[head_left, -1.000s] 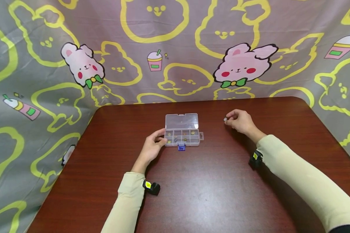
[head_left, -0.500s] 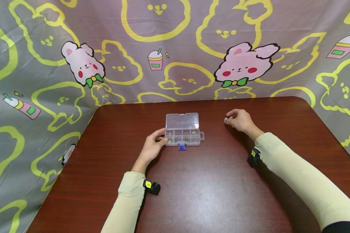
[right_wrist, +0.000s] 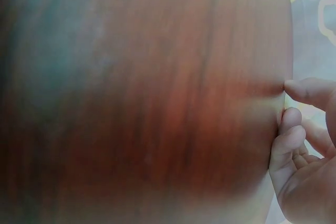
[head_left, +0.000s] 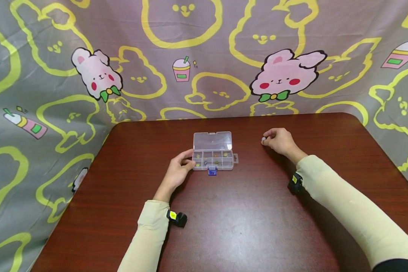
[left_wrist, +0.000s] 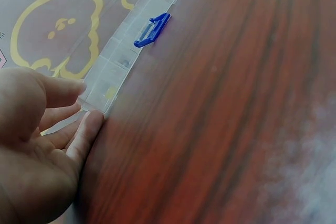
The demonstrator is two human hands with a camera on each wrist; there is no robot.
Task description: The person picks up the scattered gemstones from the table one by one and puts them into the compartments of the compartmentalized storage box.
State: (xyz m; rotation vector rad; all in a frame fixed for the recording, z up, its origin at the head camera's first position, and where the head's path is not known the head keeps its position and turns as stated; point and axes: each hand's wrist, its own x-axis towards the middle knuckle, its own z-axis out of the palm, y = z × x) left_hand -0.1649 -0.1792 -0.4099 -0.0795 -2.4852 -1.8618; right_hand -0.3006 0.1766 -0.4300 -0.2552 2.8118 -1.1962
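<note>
A clear plastic compartment box [head_left: 212, 160] sits on the table with its lid [head_left: 212, 141] raised at the back and a blue latch [head_left: 212, 171] at the front. Small yellowish, orange and grey pieces lie in several compartments. My left hand [head_left: 177, 170] holds the box's left end, thumb at the front corner and fingers along the side; the left wrist view shows this grip close to the tabletop. Right of the box, my right hand [head_left: 281, 142] pinches a small whitish piece [head_left: 263, 139] between thumb and fingers, low over the table. In the right wrist view that piece is hidden.
The dark reddish-brown table [head_left: 231, 211] reaches back to a patterned curtain [head_left: 217, 45] with cartoon animals. A clear hanging tab [head_left: 235, 158] juts from the box's right end. Each wrist wears a black camera on a strap.
The right forearm has shifted slightly to the left, while its fingers keep the whitish piece at nearly the same spot. Left hand and box stay in place.
</note>
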